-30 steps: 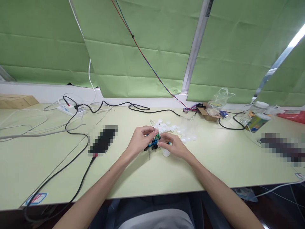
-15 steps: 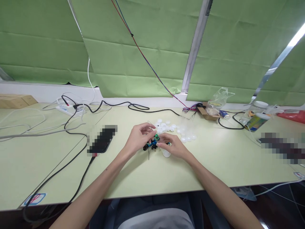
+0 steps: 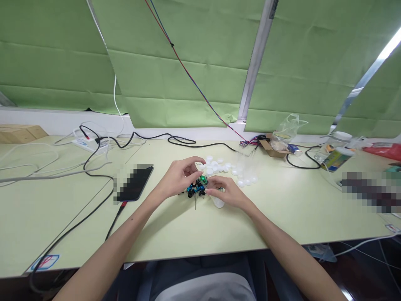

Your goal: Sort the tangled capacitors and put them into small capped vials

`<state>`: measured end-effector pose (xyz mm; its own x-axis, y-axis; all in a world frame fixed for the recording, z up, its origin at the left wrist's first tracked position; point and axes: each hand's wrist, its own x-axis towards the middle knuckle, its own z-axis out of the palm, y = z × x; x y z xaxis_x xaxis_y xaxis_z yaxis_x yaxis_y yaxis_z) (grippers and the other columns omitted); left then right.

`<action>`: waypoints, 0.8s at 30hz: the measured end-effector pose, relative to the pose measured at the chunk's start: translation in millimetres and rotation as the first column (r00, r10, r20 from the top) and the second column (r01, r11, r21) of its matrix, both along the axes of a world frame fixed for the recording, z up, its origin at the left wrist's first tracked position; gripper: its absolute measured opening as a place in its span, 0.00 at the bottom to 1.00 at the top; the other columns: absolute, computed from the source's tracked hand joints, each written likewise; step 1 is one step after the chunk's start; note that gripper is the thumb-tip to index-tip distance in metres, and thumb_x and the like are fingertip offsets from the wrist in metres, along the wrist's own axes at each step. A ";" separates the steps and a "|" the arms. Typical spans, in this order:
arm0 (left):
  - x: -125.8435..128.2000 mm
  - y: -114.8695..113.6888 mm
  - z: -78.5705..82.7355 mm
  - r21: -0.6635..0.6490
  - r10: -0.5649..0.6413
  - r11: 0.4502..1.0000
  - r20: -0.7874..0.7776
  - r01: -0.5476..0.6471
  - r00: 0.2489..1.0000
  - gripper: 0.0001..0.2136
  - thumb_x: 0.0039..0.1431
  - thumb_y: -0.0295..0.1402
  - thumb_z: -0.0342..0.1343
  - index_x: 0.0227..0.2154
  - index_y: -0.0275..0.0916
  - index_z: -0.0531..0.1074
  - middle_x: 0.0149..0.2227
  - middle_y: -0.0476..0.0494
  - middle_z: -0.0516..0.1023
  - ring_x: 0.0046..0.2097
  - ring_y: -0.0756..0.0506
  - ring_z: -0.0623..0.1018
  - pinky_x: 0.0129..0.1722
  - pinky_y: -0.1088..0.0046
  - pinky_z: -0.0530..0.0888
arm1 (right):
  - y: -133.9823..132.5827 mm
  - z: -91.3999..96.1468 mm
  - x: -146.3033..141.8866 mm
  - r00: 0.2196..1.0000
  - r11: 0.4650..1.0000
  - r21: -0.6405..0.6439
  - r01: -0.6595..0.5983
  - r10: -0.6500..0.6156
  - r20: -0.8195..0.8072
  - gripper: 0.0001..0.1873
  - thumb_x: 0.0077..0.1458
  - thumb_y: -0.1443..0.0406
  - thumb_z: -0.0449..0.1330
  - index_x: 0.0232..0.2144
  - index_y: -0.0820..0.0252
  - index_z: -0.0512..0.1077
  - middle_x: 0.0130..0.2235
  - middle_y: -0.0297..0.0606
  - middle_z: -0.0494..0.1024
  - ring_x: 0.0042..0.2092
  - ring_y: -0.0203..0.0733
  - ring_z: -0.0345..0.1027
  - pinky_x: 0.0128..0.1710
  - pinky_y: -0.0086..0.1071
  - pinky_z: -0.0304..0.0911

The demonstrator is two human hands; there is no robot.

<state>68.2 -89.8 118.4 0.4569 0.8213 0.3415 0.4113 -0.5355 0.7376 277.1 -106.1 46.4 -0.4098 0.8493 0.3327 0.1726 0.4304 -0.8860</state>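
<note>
My left hand point(image 3: 178, 177) hovers over the left side of a small heap of parts, thumb and index finger apart, with nothing visible between them. The heap is blue and black small parts point(image 3: 192, 190), too small to name, with a thin metal rod point(image 3: 195, 202) sticking out toward me. My right hand point(image 3: 227, 190) is curled at the heap's right side, its fingertips closed on a small green part point(image 3: 203, 179). A white, cup-like piece point(image 3: 218, 202) lies partly hidden under the right hand.
Several white round caps point(image 3: 216, 165) lie scattered beyond the hands. A phone point(image 3: 136, 184) with a cable is on the left. Black cable point(image 3: 200, 145) runs along the back. A cardboard box point(image 3: 275, 152) with a plastic bag and a labelled bottle point(image 3: 336, 159) stand at the back right.
My left hand has drawn slightly left from the green part, and its thumb and index finger have spread. More of the blue and black parts shows. My right hand has hardly moved.
</note>
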 end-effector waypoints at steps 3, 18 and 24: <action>-0.1 -0.8 1.1 0.012 0.006 1.000 -0.001 -0.006 1.000 0.13 0.57 0.39 0.56 0.44 0.42 0.74 0.26 0.50 0.74 0.26 0.49 0.73 0.29 0.74 0.73 | 0.2 0.2 0.1 1.000 1.000 0.001 -0.006 0.006 -0.006 0.20 0.54 0.53 0.65 0.44 0.58 0.75 0.37 0.38 0.78 0.38 0.41 0.72 0.43 0.37 0.69; 3.8 -6.0 -2.3 0.020 0.025 0.999 0.021 -0.026 0.999 0.12 0.58 0.40 0.56 0.43 0.41 0.73 0.31 0.46 0.80 0.33 0.46 0.79 0.37 0.70 0.78 | 1.7 -1.1 0.9 1.000 1.000 -0.004 -0.027 0.027 -0.007 0.21 0.54 0.53 0.64 0.47 0.58 0.74 0.40 0.39 0.79 0.40 0.42 0.73 0.45 0.38 0.69; 2.8 -7.8 -0.3 0.060 0.058 0.997 -0.035 -0.056 0.998 0.14 0.58 0.40 0.56 0.45 0.42 0.74 0.34 0.45 0.83 0.36 0.44 0.81 0.38 0.69 0.78 | 1.3 -1.2 1.0 1.000 1.000 0.001 -0.017 0.017 0.000 0.22 0.54 0.53 0.64 0.47 0.58 0.75 0.42 0.40 0.79 0.40 0.43 0.73 0.45 0.39 0.69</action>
<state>71.1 -97.6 118.1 0.4227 0.8254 0.3743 0.4685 -0.5525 0.6894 278.1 -104.8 45.2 -0.4240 0.8418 0.3341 0.1649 0.4345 -0.8854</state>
